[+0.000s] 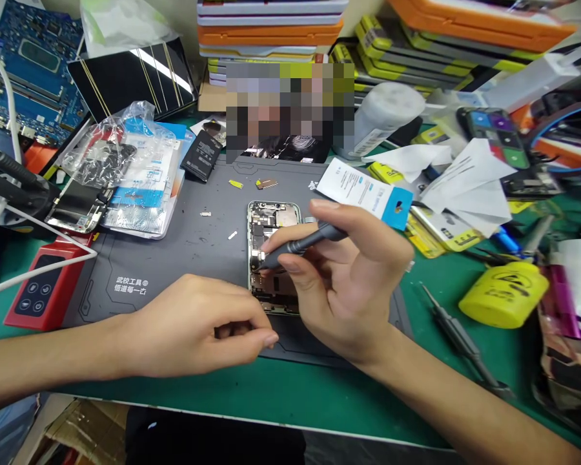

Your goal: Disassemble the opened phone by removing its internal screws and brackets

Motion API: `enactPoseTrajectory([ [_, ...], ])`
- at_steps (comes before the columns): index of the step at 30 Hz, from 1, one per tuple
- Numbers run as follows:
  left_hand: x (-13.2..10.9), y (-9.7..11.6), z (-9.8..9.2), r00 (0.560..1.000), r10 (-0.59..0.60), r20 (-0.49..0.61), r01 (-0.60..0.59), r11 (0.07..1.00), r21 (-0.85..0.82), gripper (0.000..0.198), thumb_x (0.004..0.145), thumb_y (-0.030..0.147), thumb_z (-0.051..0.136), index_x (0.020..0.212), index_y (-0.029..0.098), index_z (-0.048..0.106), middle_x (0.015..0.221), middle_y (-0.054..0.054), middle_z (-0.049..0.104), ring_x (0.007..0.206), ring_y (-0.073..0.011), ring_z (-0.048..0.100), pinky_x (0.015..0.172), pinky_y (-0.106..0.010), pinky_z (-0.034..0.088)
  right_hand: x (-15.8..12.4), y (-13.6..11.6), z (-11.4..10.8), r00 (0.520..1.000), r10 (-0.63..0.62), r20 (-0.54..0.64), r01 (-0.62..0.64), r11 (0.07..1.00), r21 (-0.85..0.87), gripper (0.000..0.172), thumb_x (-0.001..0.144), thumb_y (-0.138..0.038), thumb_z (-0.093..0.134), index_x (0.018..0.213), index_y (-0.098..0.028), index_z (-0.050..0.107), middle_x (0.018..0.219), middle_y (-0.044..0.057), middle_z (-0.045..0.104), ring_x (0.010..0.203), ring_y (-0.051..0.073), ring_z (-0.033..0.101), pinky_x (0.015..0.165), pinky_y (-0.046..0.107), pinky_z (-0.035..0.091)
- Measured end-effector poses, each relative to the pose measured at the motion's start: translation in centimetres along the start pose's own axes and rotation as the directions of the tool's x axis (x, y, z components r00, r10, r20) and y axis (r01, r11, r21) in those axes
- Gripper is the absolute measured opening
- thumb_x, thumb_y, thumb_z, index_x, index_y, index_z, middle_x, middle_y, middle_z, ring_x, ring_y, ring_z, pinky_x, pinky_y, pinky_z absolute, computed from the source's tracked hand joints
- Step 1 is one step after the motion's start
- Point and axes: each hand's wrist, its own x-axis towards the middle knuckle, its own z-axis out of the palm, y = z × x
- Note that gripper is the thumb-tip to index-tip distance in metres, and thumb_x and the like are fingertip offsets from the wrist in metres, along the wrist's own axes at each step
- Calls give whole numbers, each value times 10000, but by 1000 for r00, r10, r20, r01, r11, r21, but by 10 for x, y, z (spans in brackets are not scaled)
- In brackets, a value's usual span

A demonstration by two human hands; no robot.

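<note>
An opened smartphone (272, 223) lies on the grey work mat, its inner boards and parts exposed. My right hand (353, 278) grips a dark grey screwdriver (303, 244), slanted down to the left. Its lower end is at the left side of the phone's inside; the very tip is hard to make out. The lower right of the phone is hidden behind this hand. At the phone's lower left corner, my left hand (208, 326) is closed, fingers curled and thumb against them. Nothing shows in it.
Small parts (266, 184) lie above the phone on the mat (174, 258). A black battery (202, 155) is at upper left, a red device (43, 284) at left. A second screwdriver (459, 339) and a yellow container (503, 294) are at right. Stacked boxes (271, 32) stand behind.
</note>
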Motion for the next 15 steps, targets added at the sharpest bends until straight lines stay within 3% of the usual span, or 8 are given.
enactPoseTrajectory([
  [4,0,3,-1,991,-113,-71,106,989,-99,236,1073,284,646,926,186,802,808,33,775,700,-68,701,667,-147,487,4,-9,-2,974,194,-116,-167,964,206,450,1049,-189,652,1414,-442,577,991,-34,742,623,111,705,529,238,670],
  [9,2,2,-1,944,-307,-122,246,900,-361,212,1022,300,731,1202,242,826,869,34,824,743,-89,760,697,-135,579,6,-16,-3,913,376,-159,-287,868,405,336,1058,-293,664,1359,-430,607,939,-44,763,552,130,701,472,245,657],
  [15,3,2,-1,929,-348,-128,273,876,-397,200,977,282,778,1158,243,852,904,15,841,730,-90,762,666,-127,593,4,-22,-2,916,383,-116,-299,847,440,344,1046,-282,694,1348,-387,567,964,-40,791,606,136,739,490,259,676],
])
